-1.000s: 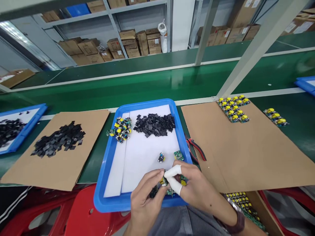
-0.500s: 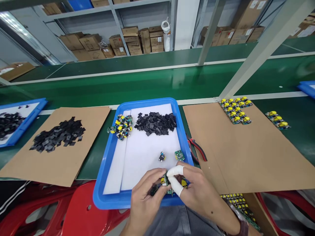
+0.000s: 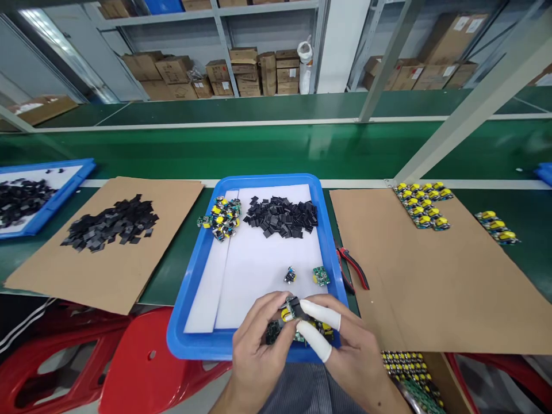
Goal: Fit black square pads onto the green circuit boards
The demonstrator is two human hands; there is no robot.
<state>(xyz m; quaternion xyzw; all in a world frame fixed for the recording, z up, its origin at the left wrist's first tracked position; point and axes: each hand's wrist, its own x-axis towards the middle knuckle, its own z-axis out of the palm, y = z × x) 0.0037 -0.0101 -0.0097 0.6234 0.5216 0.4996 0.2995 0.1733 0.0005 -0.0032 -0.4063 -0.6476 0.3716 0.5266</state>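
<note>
Green board (image 3: 290, 309) pinched between left-hand fingers (image 3: 269, 305).

An electronics assembly workshop: circuit boards (image 3: 421, 208) and red-handled pliers (image 3: 356, 268) on a green bench (image 3: 528, 208), cartons (image 3: 288, 73) on far metal shelves (image 3: 267, 10).
</note>
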